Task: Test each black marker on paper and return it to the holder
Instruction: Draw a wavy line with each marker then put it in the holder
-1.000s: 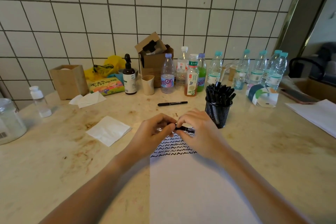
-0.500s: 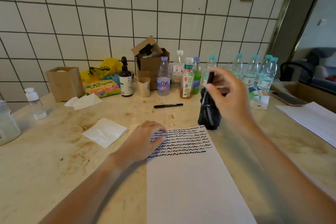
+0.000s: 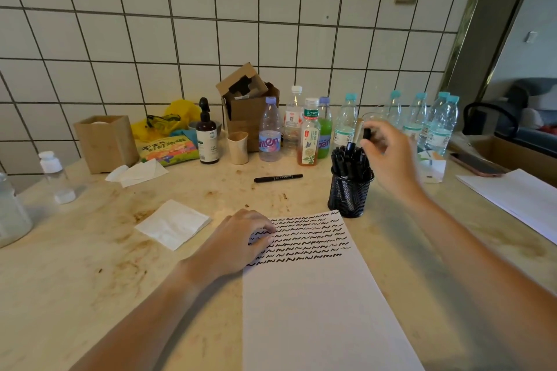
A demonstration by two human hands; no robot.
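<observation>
Right hand (image 3: 388, 156) pinches a black marker (image 3: 366, 133) upright, just above and behind the mesh holder (image 3: 350, 196), which is packed with other markers; its long axis runs near vertical, so a short drop toward the holder's mouth should seat it. Left hand (image 3: 241, 239) rests with loosely bent fingers on the paper (image 3: 319, 295), in front of the holder, gripping nothing. One loose marker (image 3: 278, 178) lies flat to the holder's left. Behind it, a bottle (image 3: 269, 132) label seems to read "aiten".

Both forearms are bare, the left hand (image 3: 238, 242) and right hand (image 3: 388, 153) ungloved.
</observation>
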